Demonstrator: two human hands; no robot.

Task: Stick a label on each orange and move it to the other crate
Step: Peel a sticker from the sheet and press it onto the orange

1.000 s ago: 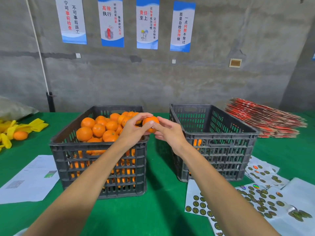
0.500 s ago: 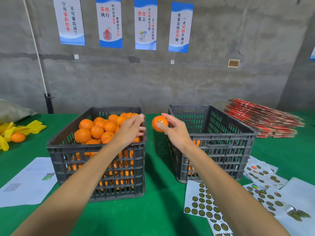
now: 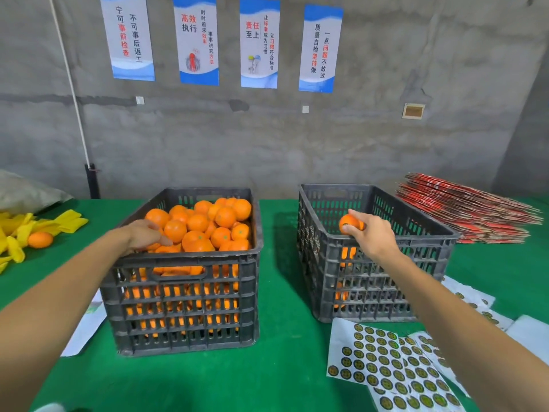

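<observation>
Black crates [image 3: 184,292], two; right hand [image 3: 371,233] grips one labelled orange [image 3: 348,223].

Four posters [image 3: 222,40] hang on the wall; flattened red cartons [image 3: 466,215] lie stacked far right.

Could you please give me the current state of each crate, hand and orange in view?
left crate: heaped with oranges.
right crate: nearly empty, a few oranges low inside.
right hand: grip closed on labelled orange, over the right crate.
left hand: resting on the heap, grip unclear.
loose orange: lying on yellow gloves.
</observation>
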